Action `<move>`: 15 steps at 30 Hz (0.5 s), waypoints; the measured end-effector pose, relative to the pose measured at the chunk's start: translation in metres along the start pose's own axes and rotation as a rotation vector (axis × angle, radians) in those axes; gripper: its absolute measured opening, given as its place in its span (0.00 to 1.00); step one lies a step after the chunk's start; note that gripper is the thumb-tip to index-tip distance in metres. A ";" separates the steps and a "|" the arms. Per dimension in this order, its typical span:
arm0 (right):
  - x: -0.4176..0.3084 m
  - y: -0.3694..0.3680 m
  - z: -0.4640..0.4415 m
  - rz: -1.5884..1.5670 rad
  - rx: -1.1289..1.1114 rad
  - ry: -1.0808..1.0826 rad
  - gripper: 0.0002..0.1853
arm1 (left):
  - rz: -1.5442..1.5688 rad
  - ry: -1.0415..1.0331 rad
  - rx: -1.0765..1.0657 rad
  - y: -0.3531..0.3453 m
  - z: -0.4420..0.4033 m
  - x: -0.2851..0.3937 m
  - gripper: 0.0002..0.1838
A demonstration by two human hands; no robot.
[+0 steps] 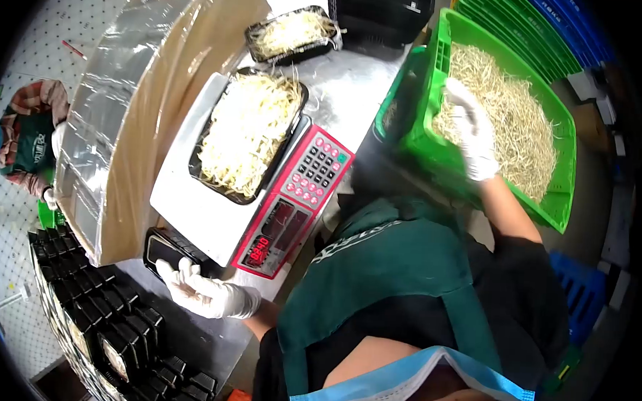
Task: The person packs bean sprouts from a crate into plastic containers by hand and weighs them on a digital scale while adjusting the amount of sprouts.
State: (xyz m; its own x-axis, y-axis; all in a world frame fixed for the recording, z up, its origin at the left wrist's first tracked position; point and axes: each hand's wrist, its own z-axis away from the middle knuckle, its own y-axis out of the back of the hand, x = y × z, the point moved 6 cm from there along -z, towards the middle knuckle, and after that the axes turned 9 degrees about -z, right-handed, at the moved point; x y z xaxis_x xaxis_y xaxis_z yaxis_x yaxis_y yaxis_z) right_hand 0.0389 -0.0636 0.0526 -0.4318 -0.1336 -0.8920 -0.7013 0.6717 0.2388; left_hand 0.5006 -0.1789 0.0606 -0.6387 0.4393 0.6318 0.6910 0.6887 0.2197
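My left hand [206,294], in a white glove, is beside the lower end of the scale [311,173]. Its fingers are partly stretched and apart, near a black tray [162,254] half tucked under the scale, and nothing shows in them. On the scale's white plate rests a black tray heaped with pale bean sprouts [248,136]; the red display is lit. My right hand [473,128], gloved too, reaches into a green crate [567,179] of thin sprouts [514,123]. Its fingers lie stretched over the sprouts near the crate's end wall.
Another filled tray [291,34] stands behind the scale, beside stacked black trays [379,13]. A plastic-lined cardboard box [134,121] stands left of the scale. Stacked packed trays [108,320] fill the lower left. A co-worker [33,138] in an apron is beyond the box.
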 end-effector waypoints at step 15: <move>0.058 0.246 0.130 0.747 -0.333 -0.212 0.38 | 0.720 0.482 -1.296 -0.222 0.209 0.195 0.23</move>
State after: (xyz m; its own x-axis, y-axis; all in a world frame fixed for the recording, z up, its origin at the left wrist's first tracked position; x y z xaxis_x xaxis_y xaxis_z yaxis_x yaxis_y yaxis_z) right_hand -0.0847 0.1886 0.0097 -0.7564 0.4222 -0.4996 -0.4184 0.2748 0.8657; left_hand 0.1516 -0.1252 -0.0203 -0.0669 0.0512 0.9964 0.7644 -0.6392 0.0842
